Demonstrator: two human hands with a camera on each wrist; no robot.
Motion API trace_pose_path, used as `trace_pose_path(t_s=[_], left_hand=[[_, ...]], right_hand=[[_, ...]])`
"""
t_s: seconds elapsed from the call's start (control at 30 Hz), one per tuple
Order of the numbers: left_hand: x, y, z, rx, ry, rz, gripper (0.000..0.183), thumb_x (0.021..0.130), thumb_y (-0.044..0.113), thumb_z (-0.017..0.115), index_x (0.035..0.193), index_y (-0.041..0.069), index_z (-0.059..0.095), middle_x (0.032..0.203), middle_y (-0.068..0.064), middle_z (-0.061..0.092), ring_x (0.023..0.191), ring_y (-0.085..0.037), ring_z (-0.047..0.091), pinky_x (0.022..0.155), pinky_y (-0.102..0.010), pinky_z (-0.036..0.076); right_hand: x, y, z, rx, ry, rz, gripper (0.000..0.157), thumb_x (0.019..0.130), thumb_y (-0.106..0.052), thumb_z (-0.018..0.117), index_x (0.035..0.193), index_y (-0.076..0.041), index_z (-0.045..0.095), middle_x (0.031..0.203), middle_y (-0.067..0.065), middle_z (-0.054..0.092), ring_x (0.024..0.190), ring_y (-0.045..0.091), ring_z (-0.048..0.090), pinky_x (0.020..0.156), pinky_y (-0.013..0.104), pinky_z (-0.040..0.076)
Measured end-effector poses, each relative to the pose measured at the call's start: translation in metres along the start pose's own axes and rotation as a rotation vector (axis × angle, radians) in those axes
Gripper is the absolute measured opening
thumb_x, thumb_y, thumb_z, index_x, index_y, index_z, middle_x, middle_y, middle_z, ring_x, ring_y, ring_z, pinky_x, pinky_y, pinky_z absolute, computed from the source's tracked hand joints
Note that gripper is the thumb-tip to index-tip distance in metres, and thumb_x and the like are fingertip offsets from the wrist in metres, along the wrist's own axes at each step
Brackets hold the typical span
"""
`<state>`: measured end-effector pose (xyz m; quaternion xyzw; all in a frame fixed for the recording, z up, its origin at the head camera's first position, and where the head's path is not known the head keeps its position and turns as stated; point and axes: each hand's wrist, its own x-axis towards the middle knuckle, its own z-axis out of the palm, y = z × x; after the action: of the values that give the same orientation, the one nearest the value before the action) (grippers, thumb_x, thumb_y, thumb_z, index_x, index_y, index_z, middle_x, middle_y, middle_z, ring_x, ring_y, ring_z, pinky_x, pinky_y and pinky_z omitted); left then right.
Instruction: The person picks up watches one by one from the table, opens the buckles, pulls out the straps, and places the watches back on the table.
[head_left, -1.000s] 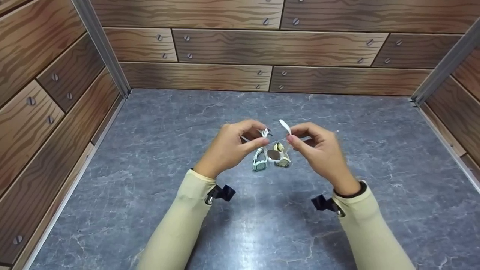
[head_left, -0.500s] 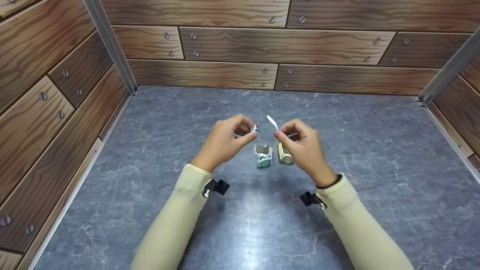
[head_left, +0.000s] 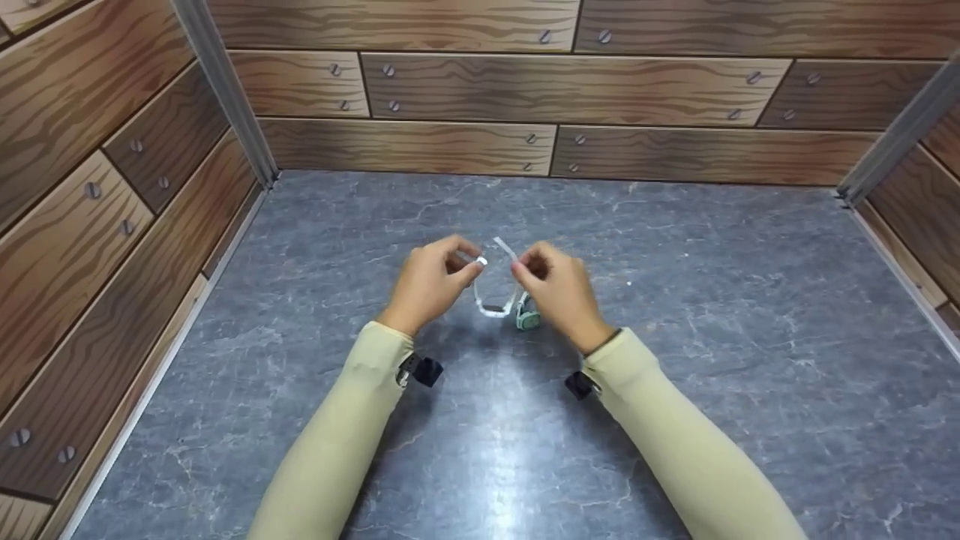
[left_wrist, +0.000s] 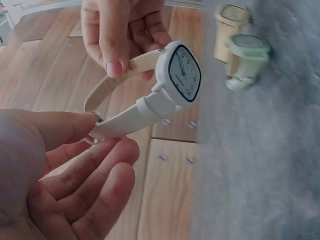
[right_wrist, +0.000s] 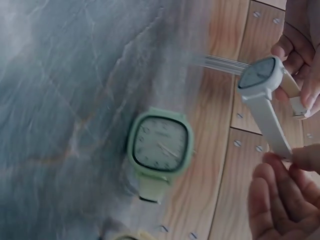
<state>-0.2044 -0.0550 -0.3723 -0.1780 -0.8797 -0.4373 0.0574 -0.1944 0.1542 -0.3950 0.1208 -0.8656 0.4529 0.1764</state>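
Between both hands hangs a white wristwatch (head_left: 494, 310) with a squarish face, its strap unfastened and curving upward. My left hand (head_left: 429, 285) pinches the buckle end of the white strap (left_wrist: 131, 119) between thumb and fingers. The free strap end is pinched by my right hand (head_left: 561, 291), and its tip sticks up above the fingertips in the head view. A pale green wristwatch (head_left: 528, 321) lies on the table just below the right hand. In the left wrist view a cream wristwatch (left_wrist: 233, 16) stands beside the green one; the right hand hides it in the head view.
The grey marbled tabletop (head_left: 315, 420) spreads around the hands. Wood-print panels (head_left: 465, 86) wall it at the back and both sides, with grey metal posts (head_left: 238, 97) in the corners.
Both hands have moved left with the white watch, which now hangs left of the green watch rather than over it. The right hand has come to cover the cream watch.
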Motion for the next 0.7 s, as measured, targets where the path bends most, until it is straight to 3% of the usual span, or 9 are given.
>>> trace_pose_path(t_s=[0.17, 0.3, 0.5, 0.7], left_hand=[[0.004, -0.017, 0.006, 0.062, -0.056, -0.083, 0.018, 0.097, 0.023, 0.074, 0.112, 0.013, 0.076, 0.081, 0.0, 0.074, 0.065, -0.014, 0.065, 0.059, -0.031, 0.05], [0.011, -0.032, 0.012, 0.105, -0.078, -0.114, 0.015, 0.096, 0.022, 0.075, 0.107, 0.013, 0.077, 0.083, -0.001, 0.074, 0.068, -0.013, 0.064, 0.063, -0.031, 0.05], [0.019, -0.05, 0.018, 0.148, -0.128, -0.168, 0.016, 0.095, 0.025, 0.075, 0.105, 0.013, 0.078, 0.083, -0.001, 0.075, 0.071, -0.015, 0.067, 0.068, -0.034, 0.052], [0.024, -0.063, 0.019, 0.179, -0.156, -0.176, 0.018, 0.095, 0.027, 0.074, 0.105, 0.013, 0.08, 0.096, -0.004, 0.076, 0.089, -0.022, 0.068, 0.082, -0.04, 0.054]], right_hand=[[0.005, 0.005, 0.012, -0.113, -0.147, 0.089, 0.013, 0.097, -0.019, 0.073, 0.09, -0.008, 0.069, 0.081, 0.004, 0.072, 0.073, 0.018, 0.064, 0.068, 0.033, 0.05], [0.011, 0.014, 0.021, -0.203, -0.216, 0.163, 0.016, 0.097, -0.022, 0.073, 0.088, -0.01, 0.068, 0.082, 0.002, 0.07, 0.072, 0.016, 0.061, 0.066, 0.032, 0.048], [0.018, 0.023, 0.03, -0.274, -0.239, 0.221, 0.016, 0.096, -0.024, 0.073, 0.088, -0.011, 0.07, 0.085, 0.002, 0.073, 0.075, 0.017, 0.064, 0.069, 0.033, 0.05], [0.026, 0.024, 0.037, -0.356, -0.252, 0.221, 0.016, 0.095, -0.026, 0.071, 0.086, -0.013, 0.072, 0.082, 0.0, 0.072, 0.077, 0.021, 0.064, 0.075, 0.038, 0.05]])
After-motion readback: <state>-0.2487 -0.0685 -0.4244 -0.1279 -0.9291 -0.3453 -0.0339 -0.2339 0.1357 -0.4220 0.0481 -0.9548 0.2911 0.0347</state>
